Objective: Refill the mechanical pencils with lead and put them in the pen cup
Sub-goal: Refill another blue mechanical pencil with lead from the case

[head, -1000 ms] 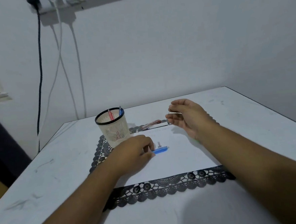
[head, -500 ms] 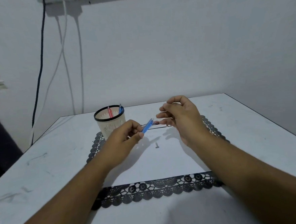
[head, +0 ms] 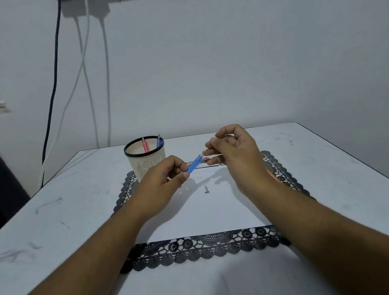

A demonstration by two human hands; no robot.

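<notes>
Now your left hand (head: 166, 184) has lifted the blue pencil (head: 194, 164) off the tabletop (head: 77, 201) and grips it — right hand (head: 233, 151) pinches at its open end, lead itself too thin to see; loading looks imminent.

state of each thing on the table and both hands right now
blue pencil: lifted, tilted, held by left hand
right hand: fingertips pinched at pencil's upper end
pen cup: upright, holds two pencils
small cap: loose on white sheet
</notes>
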